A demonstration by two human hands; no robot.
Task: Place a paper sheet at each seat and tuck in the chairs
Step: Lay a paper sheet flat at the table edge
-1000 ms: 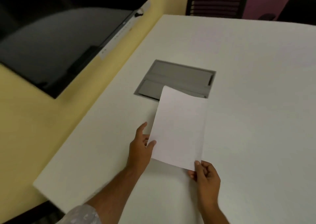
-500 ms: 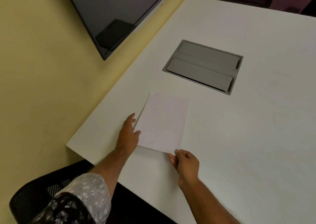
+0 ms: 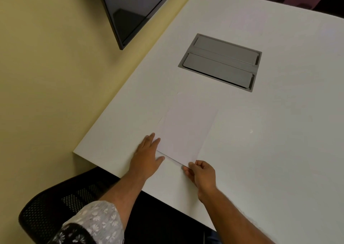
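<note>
Paper sheet blank white, flat on table, right hand pinching corner

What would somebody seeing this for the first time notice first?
Probably the two hands at the near edge of the white table: the left hand lies flat beside a paper sheet, while the right hand pinches its near corner. Beyond the sheet, a grey hatch with two closed flaps is set into the tabletop. A black mesh chair sits at lower left, and a dark screen hangs on the yellow wall.
</note>
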